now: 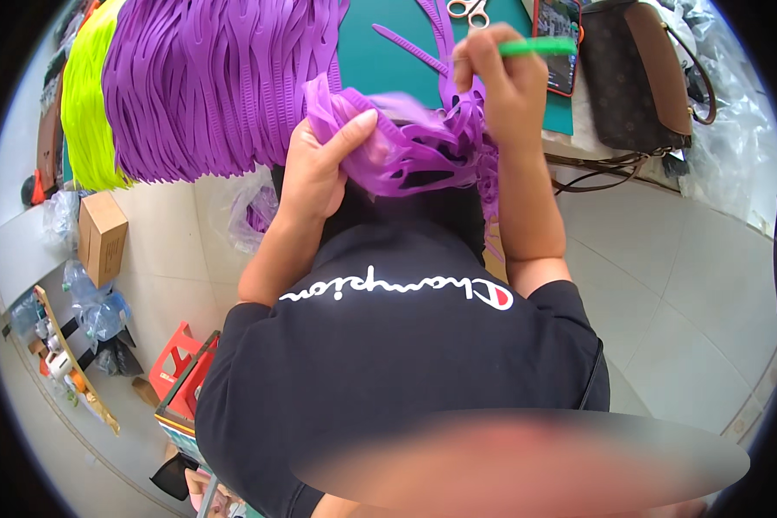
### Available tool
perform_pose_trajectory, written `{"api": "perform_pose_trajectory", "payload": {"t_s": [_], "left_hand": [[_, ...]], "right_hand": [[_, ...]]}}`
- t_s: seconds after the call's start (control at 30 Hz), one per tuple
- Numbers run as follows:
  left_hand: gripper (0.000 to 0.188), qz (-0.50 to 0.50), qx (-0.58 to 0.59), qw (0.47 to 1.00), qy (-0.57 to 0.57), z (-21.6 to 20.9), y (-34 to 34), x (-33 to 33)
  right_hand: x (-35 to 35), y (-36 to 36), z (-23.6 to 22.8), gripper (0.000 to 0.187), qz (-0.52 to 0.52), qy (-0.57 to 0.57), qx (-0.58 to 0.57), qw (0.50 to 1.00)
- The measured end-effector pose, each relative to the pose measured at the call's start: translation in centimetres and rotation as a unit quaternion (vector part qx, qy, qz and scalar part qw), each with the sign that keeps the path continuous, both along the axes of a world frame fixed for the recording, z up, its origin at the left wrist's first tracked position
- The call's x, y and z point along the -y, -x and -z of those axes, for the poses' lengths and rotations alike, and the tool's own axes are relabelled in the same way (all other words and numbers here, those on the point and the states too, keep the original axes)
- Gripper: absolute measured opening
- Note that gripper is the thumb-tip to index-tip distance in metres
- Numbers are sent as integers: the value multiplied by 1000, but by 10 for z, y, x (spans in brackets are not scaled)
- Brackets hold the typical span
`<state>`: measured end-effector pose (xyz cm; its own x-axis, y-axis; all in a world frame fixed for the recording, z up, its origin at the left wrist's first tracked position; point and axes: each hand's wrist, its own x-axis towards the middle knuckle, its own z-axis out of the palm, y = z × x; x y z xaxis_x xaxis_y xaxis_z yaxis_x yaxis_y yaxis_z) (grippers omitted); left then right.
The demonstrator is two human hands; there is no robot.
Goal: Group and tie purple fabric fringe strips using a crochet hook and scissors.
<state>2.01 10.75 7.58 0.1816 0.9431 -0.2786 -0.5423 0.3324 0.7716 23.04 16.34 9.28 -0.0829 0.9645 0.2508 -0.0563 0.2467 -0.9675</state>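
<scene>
Both hands curl closed: left hand [323, 162] on purple ribbed straps [387, 162], right hand [509, 85] around a slim green tool [540, 47]; perhaps trimming. Next likely calls for a steady left hold.

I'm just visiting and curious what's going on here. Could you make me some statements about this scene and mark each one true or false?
1. The left hand holds a tangled bunch of purple straps. True.
2. The right hand is empty. False: it holds a slim, blurred green object.
3. The yellow-green straps lie left of the large purple row. True.
4. The handbag lies to the left of the phone. False: it lies to the right of the phone.
5. The scissors lie on the green surface. True.
</scene>
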Motion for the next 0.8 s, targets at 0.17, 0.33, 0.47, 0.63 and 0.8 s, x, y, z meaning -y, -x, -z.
{"api": "perform_pose_trajectory", "payload": {"t_s": [0.17, 0.33, 0.47, 0.63, 0.8], "left_hand": [[5, -17, -11, 999, -32, 0, -15, -7], [6, -40, -32, 998, -46, -3, -24, -7], [6, -46, -42, 997, -53, -4, -23, -5], [7, -56, -45, 995, -63, -5, -23, -3], [7, -56, -61, 993, -79, -2, -24, -1]], "right_hand": [[44, 24, 5, 13, 27, -332, 192, 923], [49, 24, 13, 20, 45, -378, 240, 893], [50, 25, 13, 22, 45, -379, 242, 892], [51, 27, 12, 24, 48, -388, 258, 884], [53, 26, 11, 25, 43, -400, 280, 872]]}}
